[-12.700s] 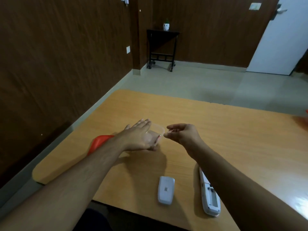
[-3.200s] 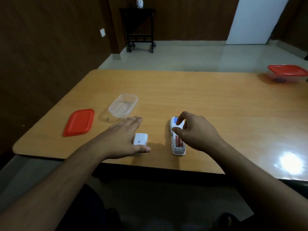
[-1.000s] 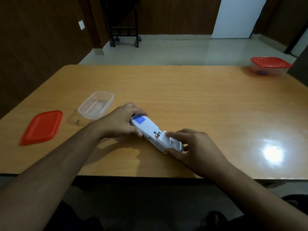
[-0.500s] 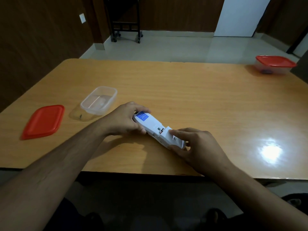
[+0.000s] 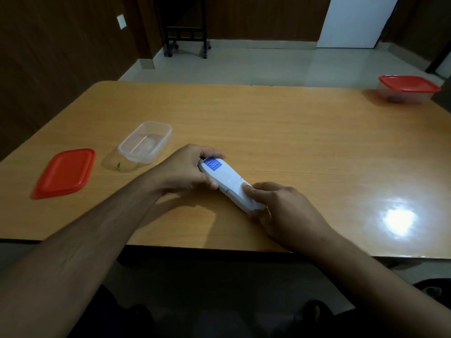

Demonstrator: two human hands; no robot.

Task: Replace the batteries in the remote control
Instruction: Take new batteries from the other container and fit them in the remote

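Observation:
A white remote control (image 5: 227,181) lies face down and slanted on the wooden table (image 5: 280,132), with a blue sticker at its far end. My left hand (image 5: 188,172) grips that far end. My right hand (image 5: 278,208) holds the near end, thumb pressing on the white battery cover, which sits flush over the compartment. No batteries show.
A clear plastic tub (image 5: 146,141) without a lid stands left of the remote, and its red lid (image 5: 64,173) lies further left. A second tub with a red lid (image 5: 408,89) sits at the far right corner. The table's front edge runs just below my wrists.
The battery cover has slid over the compartment, hiding the red batteries seen a second ago. My right thumb has moved up along the remote. My left hand has kept its grip.

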